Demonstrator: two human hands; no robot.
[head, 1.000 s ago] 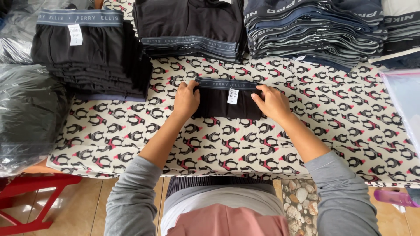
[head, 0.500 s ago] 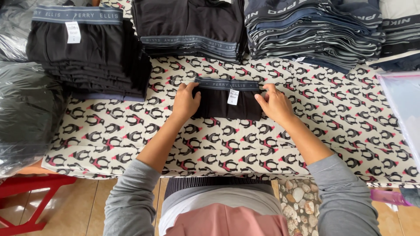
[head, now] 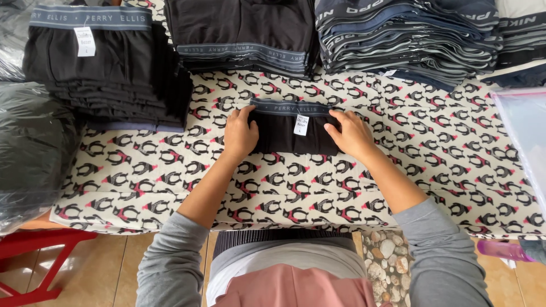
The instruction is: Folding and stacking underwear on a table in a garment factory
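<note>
A folded pair of black underwear point(head: 291, 132) with a grey waistband and a small white tag lies on the penguin-patterned tablecloth point(head: 170, 182). My left hand point(head: 240, 133) presses flat on its left edge. My right hand point(head: 350, 135) rests on its right edge, fingers spread over the fabric. Both hands hold the folded piece between them, with grey sleeves reaching down to the bottom of the view.
A tall stack of folded black underwear point(head: 105, 68) stands at the back left, another stack point(head: 244, 34) behind the hands, and a striped pile point(head: 409, 40) at the back right. Dark plastic bags point(head: 31, 148) sit left, a clear bag point(head: 523, 136) right, a red stool point(head: 34, 256) below.
Both hands stay on the folded underwear, its left and right edges held. The view has shifted slightly; nothing else has moved.
</note>
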